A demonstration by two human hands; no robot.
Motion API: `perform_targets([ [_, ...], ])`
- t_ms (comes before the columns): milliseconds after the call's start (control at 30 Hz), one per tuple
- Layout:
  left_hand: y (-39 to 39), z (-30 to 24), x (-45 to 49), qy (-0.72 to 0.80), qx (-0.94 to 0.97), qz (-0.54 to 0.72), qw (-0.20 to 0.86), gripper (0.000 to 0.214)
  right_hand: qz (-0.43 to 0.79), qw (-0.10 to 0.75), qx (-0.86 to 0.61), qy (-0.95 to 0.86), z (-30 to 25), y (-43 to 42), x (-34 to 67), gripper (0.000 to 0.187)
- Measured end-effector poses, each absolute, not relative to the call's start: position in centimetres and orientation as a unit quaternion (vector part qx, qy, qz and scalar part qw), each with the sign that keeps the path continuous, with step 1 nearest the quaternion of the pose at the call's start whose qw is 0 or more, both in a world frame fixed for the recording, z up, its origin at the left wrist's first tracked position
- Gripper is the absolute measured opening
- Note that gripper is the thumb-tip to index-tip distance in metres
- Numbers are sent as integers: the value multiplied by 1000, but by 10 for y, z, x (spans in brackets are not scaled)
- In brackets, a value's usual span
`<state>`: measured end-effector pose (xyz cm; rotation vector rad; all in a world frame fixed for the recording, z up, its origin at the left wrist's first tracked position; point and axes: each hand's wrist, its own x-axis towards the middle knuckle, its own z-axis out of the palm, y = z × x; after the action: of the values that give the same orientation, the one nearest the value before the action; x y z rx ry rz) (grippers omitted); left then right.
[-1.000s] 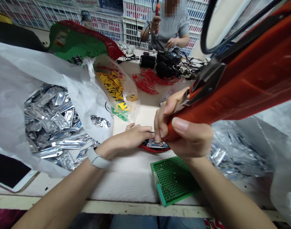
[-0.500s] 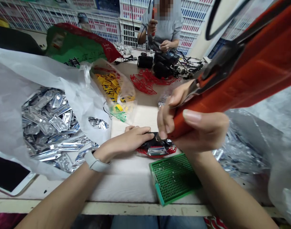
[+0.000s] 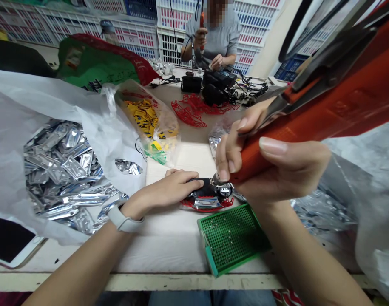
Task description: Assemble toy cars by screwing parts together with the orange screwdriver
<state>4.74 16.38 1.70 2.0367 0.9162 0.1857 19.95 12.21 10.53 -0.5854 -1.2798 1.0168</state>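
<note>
My right hand (image 3: 274,161) is wrapped round an orange electric screwdriver (image 3: 322,102), thumb along its side and a finger near the black lever. The screwdriver's metal tip (image 3: 216,180) points left and down onto a black plastic part (image 3: 204,186); whether it touches a screw is too small to tell. That part has a red lattice edge, a silver plate (image 3: 205,202) at its front and a round black end. Gripping its left end is my left hand (image 3: 178,187), the thumb lying on top and the other fingers behind, partly hidden.
A green perforated tray (image 3: 232,238) holding small screws lies in front. Left are a white bag (image 3: 95,123) of silver plates and a phone (image 3: 14,240). Behind sit a bag of yellow pieces (image 3: 143,119) and red lattice parts (image 3: 192,109). A co-worker (image 3: 213,38) holds another screwdriver opposite.
My right hand and the screwdriver have shifted slightly right, and more of the tip and the part's round end shows. My left hand keeps its hold. The whole view has moved a little.
</note>
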Motion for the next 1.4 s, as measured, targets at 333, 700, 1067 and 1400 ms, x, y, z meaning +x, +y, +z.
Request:
perform_targets([
  [333,166,29,31,340,801,25,493,40,438,668,-247,-548,100,126,203,27],
  [700,164,18,24,235,831,63,500,100,441,675,-248,-537,97,127,202,33],
  [1067,166,27,29,250,794,90,547,58,456,665,-270,-526,98,127,203,25],
  [1400,171,29,30,275,758,120,579,50,439,673,-268,-531,90,141,207,20],
])
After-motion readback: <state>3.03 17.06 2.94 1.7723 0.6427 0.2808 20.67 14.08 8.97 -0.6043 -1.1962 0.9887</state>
